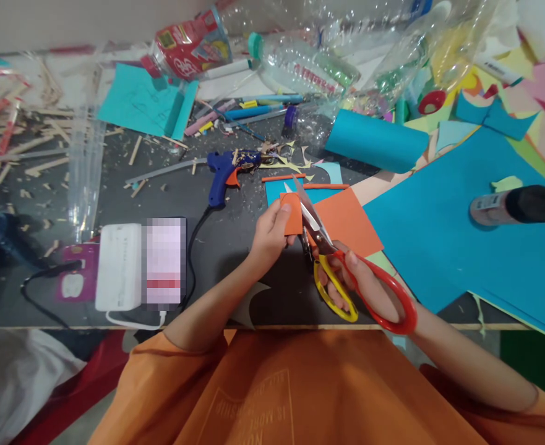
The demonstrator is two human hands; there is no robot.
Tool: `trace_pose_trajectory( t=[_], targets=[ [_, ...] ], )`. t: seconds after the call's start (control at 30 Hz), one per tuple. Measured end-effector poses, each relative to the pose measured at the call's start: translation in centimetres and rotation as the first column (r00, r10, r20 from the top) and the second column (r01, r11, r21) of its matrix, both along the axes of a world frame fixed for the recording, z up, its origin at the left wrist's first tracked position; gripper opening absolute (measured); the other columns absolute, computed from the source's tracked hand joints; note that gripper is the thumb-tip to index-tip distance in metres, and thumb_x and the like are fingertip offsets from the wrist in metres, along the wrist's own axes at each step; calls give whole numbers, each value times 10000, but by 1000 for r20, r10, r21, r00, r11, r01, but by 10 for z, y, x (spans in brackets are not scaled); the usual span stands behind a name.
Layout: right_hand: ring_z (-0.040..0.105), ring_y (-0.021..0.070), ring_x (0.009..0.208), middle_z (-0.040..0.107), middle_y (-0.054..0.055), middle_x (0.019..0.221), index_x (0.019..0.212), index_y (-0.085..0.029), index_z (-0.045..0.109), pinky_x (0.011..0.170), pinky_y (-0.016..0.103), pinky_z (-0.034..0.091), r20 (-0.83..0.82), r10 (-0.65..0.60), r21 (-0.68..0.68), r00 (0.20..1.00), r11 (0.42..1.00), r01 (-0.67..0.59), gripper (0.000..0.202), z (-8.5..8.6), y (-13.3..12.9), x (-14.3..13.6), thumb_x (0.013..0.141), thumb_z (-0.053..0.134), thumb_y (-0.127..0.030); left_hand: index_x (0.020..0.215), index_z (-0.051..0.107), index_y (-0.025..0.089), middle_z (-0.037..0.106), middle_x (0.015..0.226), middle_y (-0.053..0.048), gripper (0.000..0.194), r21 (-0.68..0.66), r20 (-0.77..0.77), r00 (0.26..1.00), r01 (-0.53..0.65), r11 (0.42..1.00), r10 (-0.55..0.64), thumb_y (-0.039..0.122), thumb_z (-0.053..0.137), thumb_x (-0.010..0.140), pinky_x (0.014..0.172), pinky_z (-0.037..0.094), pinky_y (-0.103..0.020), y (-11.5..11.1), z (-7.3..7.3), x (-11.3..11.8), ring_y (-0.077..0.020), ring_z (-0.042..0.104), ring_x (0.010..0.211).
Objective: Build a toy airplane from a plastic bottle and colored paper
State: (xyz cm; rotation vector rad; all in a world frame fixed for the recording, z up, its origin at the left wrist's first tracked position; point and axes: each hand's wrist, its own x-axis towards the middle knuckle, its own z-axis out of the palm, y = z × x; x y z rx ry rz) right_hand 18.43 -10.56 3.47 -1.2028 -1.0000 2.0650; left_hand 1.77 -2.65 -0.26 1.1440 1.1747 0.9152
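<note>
Between the thumb and fingers of my left hand (272, 227) is a small orange paper piece (293, 217), held upright over the table. My right hand (341, 275) grips scissors (386, 290) with one red and one yellow handle loop. Their blades are parted and lie close by the right edge of the paper piece; whether they touch it I cannot tell. Behind the blades a larger orange sheet (351, 219) lies flat. Just beyond my left hand are a blue paper piece (274, 193) and thin orange strips (325, 186). A dark object under the scissors is mostly hidden.
A blue glue gun (221, 176) with its cable lies left of my hands. A white power bank (118, 266) and a phone (164, 262) sit at the left. Plastic bottles (300, 65) line the back. Large blue sheets (420, 228) and a black-capped bottle (513, 206) occupy the right.
</note>
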Motion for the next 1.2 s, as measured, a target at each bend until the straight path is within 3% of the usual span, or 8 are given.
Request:
trace_pose_trajectory(
  t=[0.07,0.23,0.63,0.97,1.2],
  targets=[
    [465,77,428,555,-30,734,910,-250,422,392,231,382,-4,-2,15,1000,1000,2,446,-1,-1,0,902,301,-679,702,454,226,422,405,71,391,3,-9,1000,1,1000,-1,575,453,878,409,328,-237,0,-1,0,-81,385,353],
    [443,105,402,453,-69,486,844,-244,438,423,238,368,-8,23,63,1000,998,-22,439,-2,-1,0,947,242,-623,705,460,228,434,405,65,388,0,-1,1000,3,1000,-3,575,457,879,392,306,-241,0,0,-1,-84,368,338],
    [391,86,390,416,-71,502,754,-240,408,421,244,340,-30,22,87,999,996,-19,448,-3,-2,-1,959,236,-599,633,424,227,441,398,54,405,14,-21,999,44,999,-44,547,464,877,402,308,-251,-1,4,-2,-84,353,339],
    [359,34,363,421,-71,638,805,-230,372,368,222,312,-42,-17,98,999,995,21,409,-6,-5,-1,955,274,-598,651,451,202,475,401,53,388,-2,59,997,49,999,-48,520,502,867,357,265,-211,0,7,-2,-60,346,311],
    [282,26,338,405,-99,584,839,-229,365,359,214,264,-8,-11,159,1000,987,12,399,-4,-5,5,959,270,-598,649,480,195,472,371,49,341,-88,97,994,55,995,-47,459,535,858,324,251,-197,4,6,-3,-62,361,284]
  ],
)
